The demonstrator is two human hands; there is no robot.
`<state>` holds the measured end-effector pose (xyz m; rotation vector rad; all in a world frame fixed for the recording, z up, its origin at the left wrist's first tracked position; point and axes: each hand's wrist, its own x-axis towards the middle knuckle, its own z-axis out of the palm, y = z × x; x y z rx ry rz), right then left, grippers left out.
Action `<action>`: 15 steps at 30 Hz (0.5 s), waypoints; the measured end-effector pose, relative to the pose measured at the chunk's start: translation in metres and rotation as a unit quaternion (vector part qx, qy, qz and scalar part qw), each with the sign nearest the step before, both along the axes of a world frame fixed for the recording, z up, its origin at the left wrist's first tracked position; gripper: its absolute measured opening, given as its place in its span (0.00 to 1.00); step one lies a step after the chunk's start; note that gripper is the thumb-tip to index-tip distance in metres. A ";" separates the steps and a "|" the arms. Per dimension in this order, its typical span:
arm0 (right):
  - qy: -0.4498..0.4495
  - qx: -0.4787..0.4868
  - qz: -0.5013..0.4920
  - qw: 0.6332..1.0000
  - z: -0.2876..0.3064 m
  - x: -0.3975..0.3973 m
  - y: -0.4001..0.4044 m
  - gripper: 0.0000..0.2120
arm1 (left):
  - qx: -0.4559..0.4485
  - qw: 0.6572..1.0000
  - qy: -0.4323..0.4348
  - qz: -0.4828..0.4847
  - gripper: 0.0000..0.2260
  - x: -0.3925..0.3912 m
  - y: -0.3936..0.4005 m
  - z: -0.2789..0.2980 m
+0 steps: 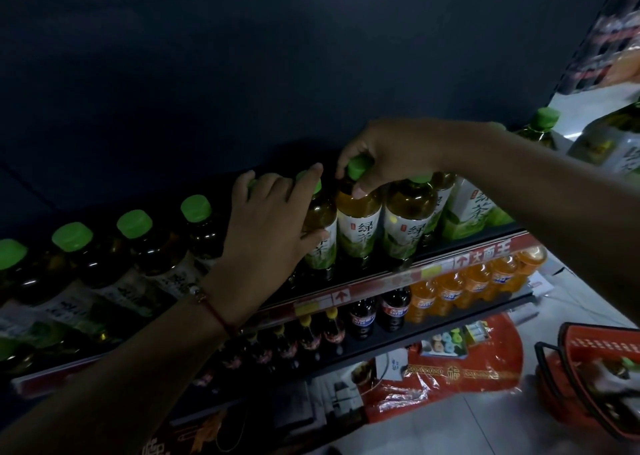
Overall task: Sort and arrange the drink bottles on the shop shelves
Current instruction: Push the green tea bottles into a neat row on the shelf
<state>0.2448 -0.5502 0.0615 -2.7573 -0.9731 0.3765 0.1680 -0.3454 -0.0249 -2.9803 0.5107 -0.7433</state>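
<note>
Pinching the green cap of a tea bottle [358, 219] on the top shelf [398, 274], the right hand [391, 153] reached in from above. Left hand [270, 226] lay spread, fingers straight, against the neighbouring bottle [320, 236]; wrist wore a red string [216, 312].

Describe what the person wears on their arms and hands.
Both forearms are bare, with no sleeves in view and no gloves. The left hand has a thin red string bracelet around its wrist, carrying a small pale bead or charm. The right hand and its wrist show no ring, watch or band.
</note>
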 end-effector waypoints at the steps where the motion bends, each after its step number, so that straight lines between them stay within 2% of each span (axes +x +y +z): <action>1: -0.006 0.000 -0.006 1.000 -0.001 -0.002 0.000 0.20 | 0.001 1.000 -0.001 -0.001 0.39 0.000 0.000 0.001; 3: -0.014 0.014 -0.023 1.000 0.001 -0.009 -0.004 0.24 | 0.001 1.000 -0.004 -0.003 0.40 -0.001 0.000 -0.001; 5: -0.098 0.061 -0.068 0.991 -0.002 -0.023 -0.019 0.27 | -0.013 1.000 -0.007 -0.010 0.42 -0.003 -0.004 0.002; 7: -0.265 0.131 -0.173 0.939 -0.023 -0.045 -0.038 0.31 | -0.017 1.000 -0.001 -0.020 0.46 -0.001 -0.017 0.011; 8: -0.309 0.145 -0.228 0.912 -0.040 -0.057 -0.042 0.33 | -0.009 1.000 0.001 -0.028 0.48 0.002 -0.026 0.015; 11: -0.290 0.181 -0.315 0.885 -0.091 -0.071 -0.033 0.32 | 0.044 0.998 0.019 -0.047 0.49 0.012 -0.052 0.018; 13: -0.323 0.175 -0.326 0.871 -0.097 -0.065 -0.025 0.29 | 0.055 0.997 0.023 -0.048 0.45 0.019 -0.060 0.016; 15: -0.322 0.171 -0.317 0.875 -0.088 -0.064 -0.021 0.27 | 0.043 0.997 0.021 -0.055 0.41 0.022 -0.059 0.014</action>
